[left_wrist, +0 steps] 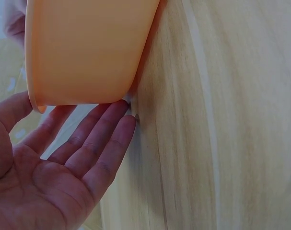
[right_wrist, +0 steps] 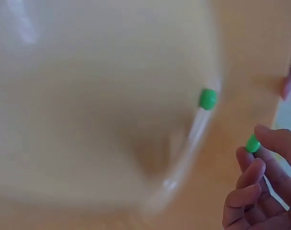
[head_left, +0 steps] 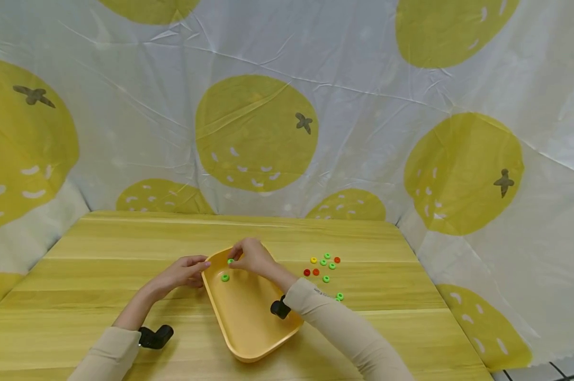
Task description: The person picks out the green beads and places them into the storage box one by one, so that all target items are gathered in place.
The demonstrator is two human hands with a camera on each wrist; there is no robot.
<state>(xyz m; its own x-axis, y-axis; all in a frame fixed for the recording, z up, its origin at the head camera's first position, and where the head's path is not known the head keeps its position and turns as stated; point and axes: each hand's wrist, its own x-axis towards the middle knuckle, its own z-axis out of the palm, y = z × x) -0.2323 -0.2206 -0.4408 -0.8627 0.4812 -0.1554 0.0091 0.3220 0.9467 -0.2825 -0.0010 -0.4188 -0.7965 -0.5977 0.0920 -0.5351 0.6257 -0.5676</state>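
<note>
A pale cloth (head_left: 363, 137) printed with big yellow fruit hangs behind a wood-grained desk (head_left: 125, 248). On the desk sits an orange rounded tray (head_left: 241, 323), set at a slant in front of the person, with the right arm reaching across it.

The left hand (head_left: 184, 272) holds the tray at its far left corner, thumb over the rim and the other fingers fairly straight along and below the outer wall. The right hand (head_left: 253, 257) is inside the tray's outline at the far end, pinching a green ring between thumb and fingertips; whether that hand touches the tray, I cannot tell. A black wrist camera (head_left: 155, 337) sits on the left wrist and another on the right.

Smallest are the rings. The held green ring (right_wrist: 252, 143) is near a loose green ring (right_wrist: 208, 99), which lies at the edge of the tray's floor. A scattered group of rings lies on the desk to the right of the tray: several green, a yellow ring (head_left: 313, 260), two orange-red and a dark red ring (head_left: 307, 272).

The step in hand looks to be putting a green ring down beside the first while the left hand steadies the tray. The next move seems to call for lowering the right fingertips to the tray's floor and parting them gently, so the ring does not roll
</note>
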